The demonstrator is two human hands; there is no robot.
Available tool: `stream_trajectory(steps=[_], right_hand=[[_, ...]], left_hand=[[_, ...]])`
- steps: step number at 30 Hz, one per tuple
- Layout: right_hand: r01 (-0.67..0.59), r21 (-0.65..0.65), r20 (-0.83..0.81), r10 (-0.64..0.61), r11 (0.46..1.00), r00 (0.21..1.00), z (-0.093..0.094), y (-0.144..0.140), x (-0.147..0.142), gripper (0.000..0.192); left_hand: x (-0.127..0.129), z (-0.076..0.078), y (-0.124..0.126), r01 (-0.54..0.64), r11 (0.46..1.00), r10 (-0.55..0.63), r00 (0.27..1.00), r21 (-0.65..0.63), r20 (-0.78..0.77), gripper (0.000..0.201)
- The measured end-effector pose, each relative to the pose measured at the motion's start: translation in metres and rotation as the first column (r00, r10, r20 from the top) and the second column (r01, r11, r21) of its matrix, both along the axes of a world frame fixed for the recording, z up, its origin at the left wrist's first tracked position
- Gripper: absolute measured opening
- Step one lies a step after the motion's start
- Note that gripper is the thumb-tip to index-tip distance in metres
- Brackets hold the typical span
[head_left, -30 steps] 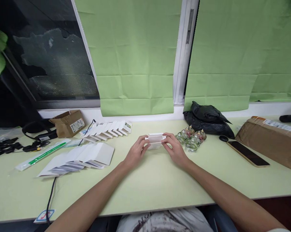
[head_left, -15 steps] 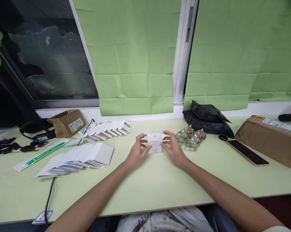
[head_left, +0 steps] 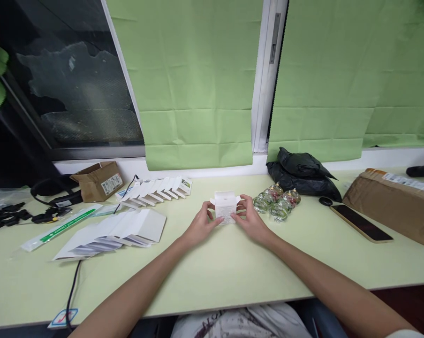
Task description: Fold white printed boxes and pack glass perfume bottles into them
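Note:
A small white carton (head_left: 225,206) with fine print on its front stands upright at mid-table, its top flap raised and side tabs sticking out. My left hand (head_left: 204,222) grips its left side, thumb on the printed front. From the right, my right hand (head_left: 249,218) holds it the same way, thumb near the lower front. Just beyond my right hand lie several clear plastic-wrapped baubles (head_left: 278,202) with green and red contents and gold tops. What is inside the carton is hidden.
On the left lie a stack of flattened white cartons (head_left: 127,228), a row of white boxes (head_left: 157,190), an open brown box (head_left: 98,180) and a green-striped packet (head_left: 62,226). To the right are a black bag (head_left: 303,180), a phone (head_left: 361,224) and a brown parcel (head_left: 395,206).
Both hands have closed in lower around the carton's sides, the right thumb now pressing on its front. The carton's side tabs show more plainly at the top.

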State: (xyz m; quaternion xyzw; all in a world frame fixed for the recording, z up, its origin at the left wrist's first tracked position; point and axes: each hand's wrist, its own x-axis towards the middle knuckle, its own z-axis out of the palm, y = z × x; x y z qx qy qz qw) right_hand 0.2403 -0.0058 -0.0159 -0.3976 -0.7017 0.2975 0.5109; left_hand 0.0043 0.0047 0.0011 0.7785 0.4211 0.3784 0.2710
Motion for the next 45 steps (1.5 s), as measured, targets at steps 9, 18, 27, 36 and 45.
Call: stream_trajectory(steps=[9,18,27,36,45], right_hand=[[-0.020,-0.005,0.058,0.021,1.000,0.998,0.005,-0.003,0.000,0.036],[0.020,0.063,0.102,-0.026,0.998,0.994,0.011,-0.008,0.002,0.032],[0.021,0.096,0.119,-0.032,0.995,0.992,0.017,-0.012,0.002,0.030],[0.101,0.010,0.029,-0.101,0.995,0.994,0.018,-0.016,0.000,0.041],[0.104,0.043,-0.040,-0.103,0.994,0.994,0.013,-0.011,-0.001,0.035]], left_hand=[[0.000,0.004,-0.001,-0.008,1.000,0.008,1.000,0.020,0.008,0.035],[-0.002,0.004,-0.004,-0.011,0.984,0.013,1.000,0.178,-0.011,0.028],[-0.001,0.007,-0.003,-0.001,0.979,0.004,1.000,0.206,-0.011,0.029],[-0.004,0.003,0.003,-0.065,0.931,0.089,0.995,0.359,-0.052,0.027],[-0.003,0.005,0.001,-0.050,0.967,0.059,0.998,0.251,-0.030,0.033]])
